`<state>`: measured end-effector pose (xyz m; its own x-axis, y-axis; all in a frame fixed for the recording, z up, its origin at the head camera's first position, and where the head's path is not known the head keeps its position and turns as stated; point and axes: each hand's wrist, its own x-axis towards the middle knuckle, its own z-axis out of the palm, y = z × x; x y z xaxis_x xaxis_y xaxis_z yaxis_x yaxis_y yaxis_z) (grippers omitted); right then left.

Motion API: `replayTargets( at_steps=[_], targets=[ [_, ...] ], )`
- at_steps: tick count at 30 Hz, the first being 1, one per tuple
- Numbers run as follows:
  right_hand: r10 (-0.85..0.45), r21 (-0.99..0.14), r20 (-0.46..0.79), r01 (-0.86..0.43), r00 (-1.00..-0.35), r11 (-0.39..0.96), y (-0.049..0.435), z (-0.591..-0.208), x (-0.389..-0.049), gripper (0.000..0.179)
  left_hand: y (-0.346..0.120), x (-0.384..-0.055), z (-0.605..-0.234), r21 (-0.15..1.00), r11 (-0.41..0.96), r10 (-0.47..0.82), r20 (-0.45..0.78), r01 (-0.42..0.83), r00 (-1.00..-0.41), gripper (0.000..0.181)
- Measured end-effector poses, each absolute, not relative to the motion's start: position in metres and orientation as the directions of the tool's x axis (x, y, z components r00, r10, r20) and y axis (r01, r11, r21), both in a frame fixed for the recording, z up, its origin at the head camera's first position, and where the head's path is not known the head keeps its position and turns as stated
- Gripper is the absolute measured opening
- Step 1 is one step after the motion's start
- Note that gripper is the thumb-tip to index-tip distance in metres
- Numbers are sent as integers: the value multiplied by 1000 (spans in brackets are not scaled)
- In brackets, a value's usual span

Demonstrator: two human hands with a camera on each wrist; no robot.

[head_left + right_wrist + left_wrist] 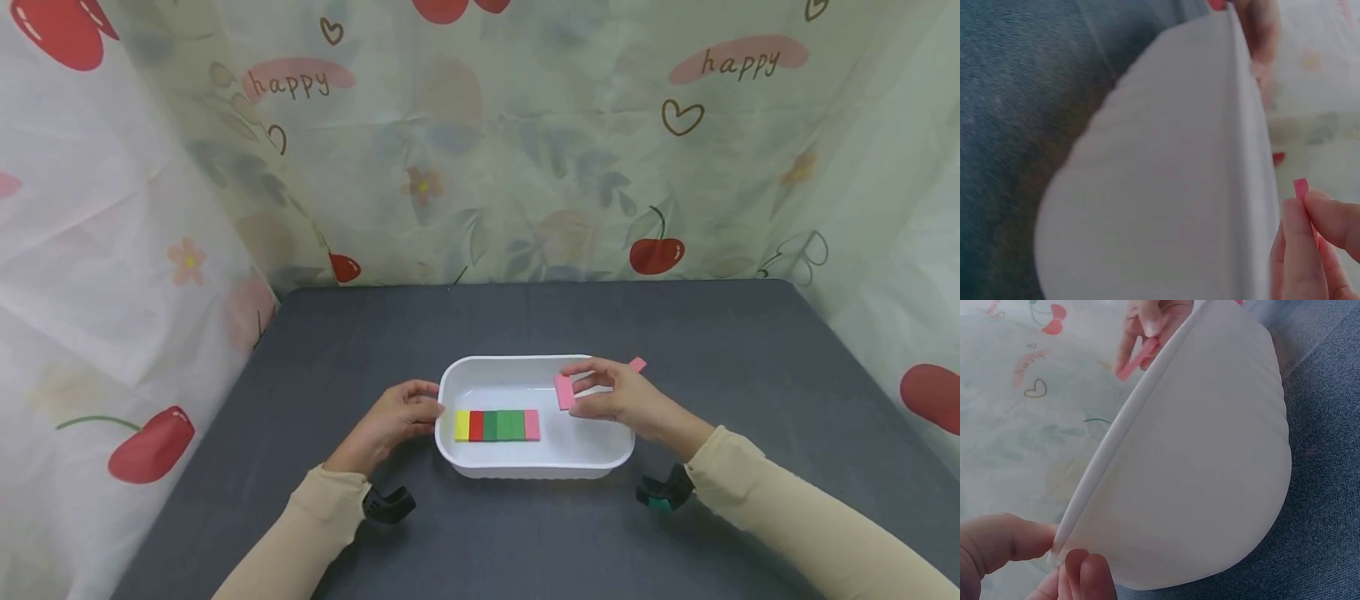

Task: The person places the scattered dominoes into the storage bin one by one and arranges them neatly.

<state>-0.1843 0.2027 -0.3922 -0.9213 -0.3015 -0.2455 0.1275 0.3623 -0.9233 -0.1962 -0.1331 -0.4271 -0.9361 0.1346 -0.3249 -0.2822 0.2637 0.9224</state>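
A white rectangular tub (536, 468) with rounded corners stands on the table. My left hand (390, 418) grips its left rim, thumb and fingers pinching the edge in the left wrist view. Over the tub's right part, my right hand (622, 398) pinches a thin pink tile (563, 392) between thumb and fingers. Flat on the tub floor lies a row of tiles: a yellow tile (462, 426) at the left, a red tile (476, 426), several green tiles (504, 426) and a pink tile (532, 425) at the right end.
Another pink piece (637, 364) shows behind my right hand, partly hidden by it. The dark grey table (360, 333) extends around the tub. A patterned curtain (510, 167) hangs behind and at both sides. Dark wrist devices (390, 505) sit below both hands.
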Motion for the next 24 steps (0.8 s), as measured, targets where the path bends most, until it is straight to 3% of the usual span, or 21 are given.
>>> replayTargets(
  at_steps=[10, 24],
  targets=[
    [-287, -855, -271, 93, -919, 511, 179, -405, -186, 44, -134, -196, -424, 921, 265, 132, -329, -286, -935, 39],
    [-185, -743, -325, 130, -927, 657, 161, -423, -191, 39, -134, -195, -426, 921, 268, 129, -325, -282, -937, 40]
  ],
)
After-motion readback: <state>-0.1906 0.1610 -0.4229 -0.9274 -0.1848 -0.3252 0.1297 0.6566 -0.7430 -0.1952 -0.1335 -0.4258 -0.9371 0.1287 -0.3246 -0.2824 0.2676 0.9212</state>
